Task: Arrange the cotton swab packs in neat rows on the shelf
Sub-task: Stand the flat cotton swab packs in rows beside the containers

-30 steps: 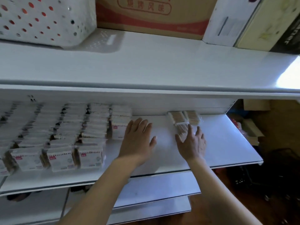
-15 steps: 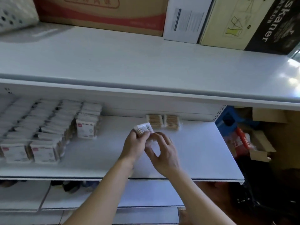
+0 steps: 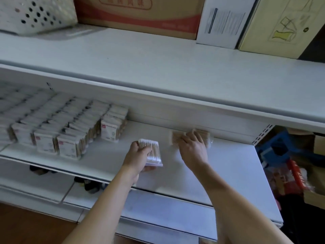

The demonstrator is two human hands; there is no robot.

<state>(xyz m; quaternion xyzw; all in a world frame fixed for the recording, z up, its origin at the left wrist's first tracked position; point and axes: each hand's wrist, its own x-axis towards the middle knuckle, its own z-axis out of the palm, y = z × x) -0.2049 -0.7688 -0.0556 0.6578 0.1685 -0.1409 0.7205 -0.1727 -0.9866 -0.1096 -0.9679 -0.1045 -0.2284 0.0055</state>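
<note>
Rows [image 3: 58, 127]: filled, shelf [image 3: 228, 166] left end.
Left hand [image 3: 139, 154]: grips one pack [image 3: 151, 152].
Right hand [image 3: 192, 148]: fingers on loose packs [image 3: 175, 137], rear edge.
Left: three packs unplaced.

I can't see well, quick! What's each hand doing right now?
Left hand: gripping one cotton swab pack.
Right hand: reaching onto the loose packs at the back of the shelf; whether it grips one cannot be told.

white shelf [image 3: 219, 166], red-banded carton [image 3: 140, 16], white perforated basket [image 3: 35, 13]
</note>
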